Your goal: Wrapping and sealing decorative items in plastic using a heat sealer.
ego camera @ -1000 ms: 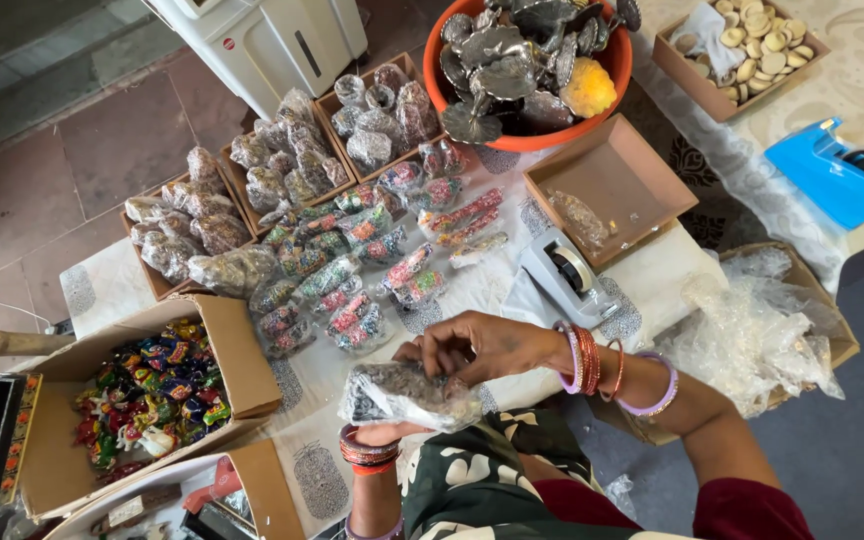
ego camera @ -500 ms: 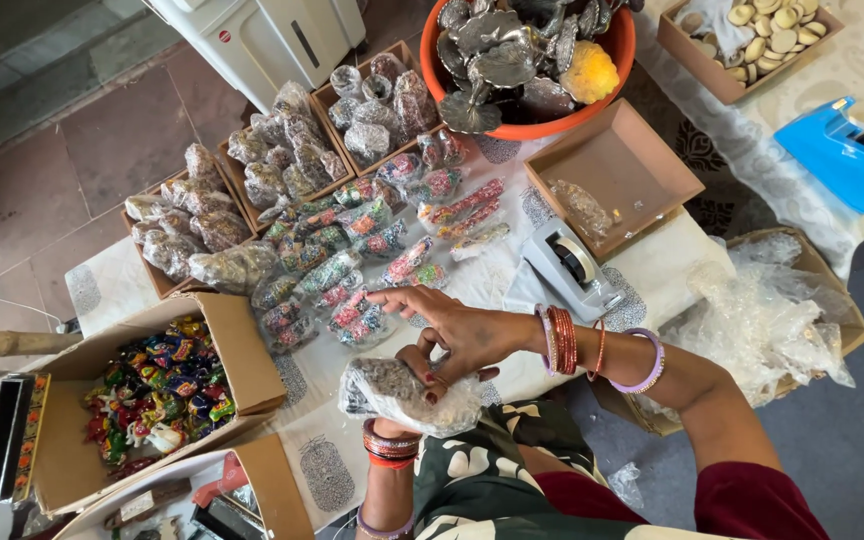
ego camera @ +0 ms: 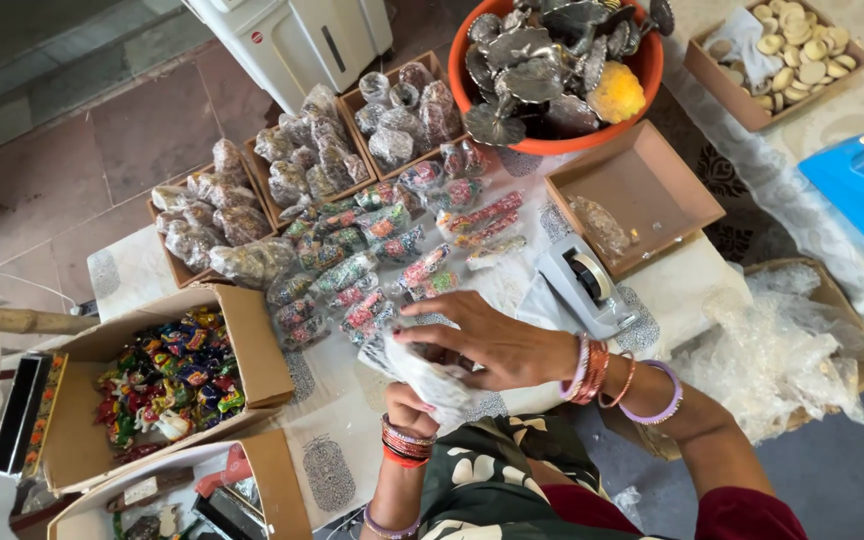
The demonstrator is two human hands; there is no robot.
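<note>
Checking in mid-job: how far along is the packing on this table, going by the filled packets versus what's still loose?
Done: rows of filled clear packets lie on the table, and more fill the cardboard trays. In hand: the right hand and left hand grip one clear packet between them. Left: a box of loose coloured sweets and a heap of empty plastic bags.

The tape dispenser (ego camera: pixel 580 285) sits at frame centre on the table (ego camera: pixel 122 272), just above the right hand (ego camera: pixel 497 345). Filled packets (ego camera: pixel 382 255) lie to its left, an open box (ego camera: pixel 642 195) upper right, and a tub (ego camera: pixel 552 75) at top. A box of sweets (ego camera: pixel 157 380) lies lower left.
</note>
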